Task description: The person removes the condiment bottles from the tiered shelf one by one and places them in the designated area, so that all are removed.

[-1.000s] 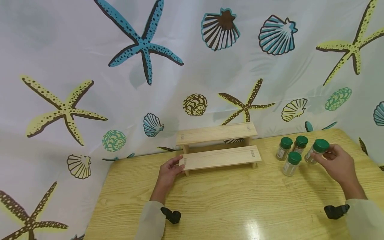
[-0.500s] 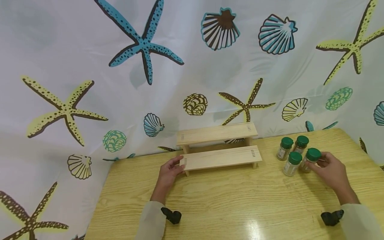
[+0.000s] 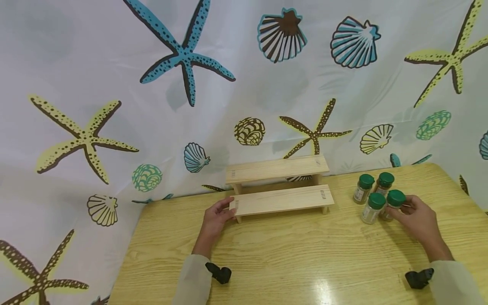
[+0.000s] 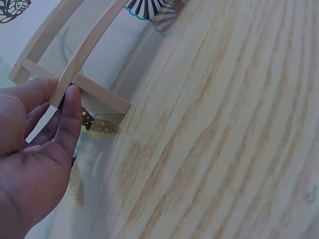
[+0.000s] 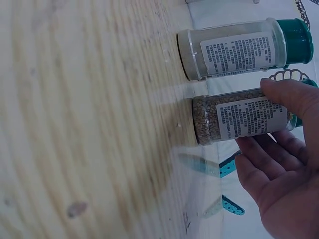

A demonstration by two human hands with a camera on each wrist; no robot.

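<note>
My left hand (image 3: 214,218) pinches the left end of the lower step of a two-tier wooden shelf (image 3: 282,200); in the left wrist view, thumb and fingers lie on either side of the board (image 4: 75,62). On the right, my right hand (image 3: 416,218) grips a green-capped spice jar (image 3: 395,198). Seen from the right wrist, this jar (image 5: 239,117) holds brownish grains and stands on the table, between thumb and fingers. Close beside it is a jar of pale powder (image 5: 232,50). Two more green-capped jars, a left one (image 3: 361,191) and a darker one (image 3: 384,181), stand just behind.
The wooden table (image 3: 282,258) carries the shelf near its back edge, with the jars to the shelf's right. Behind hangs a white cloth (image 3: 244,93) printed with starfish and shells. A black wrist camera (image 3: 419,278) sits on the right forearm.
My right hand has moved left with its jar, bringing it up close to the other jars. The left hand stays on the shelf, which has not shifted.
</note>
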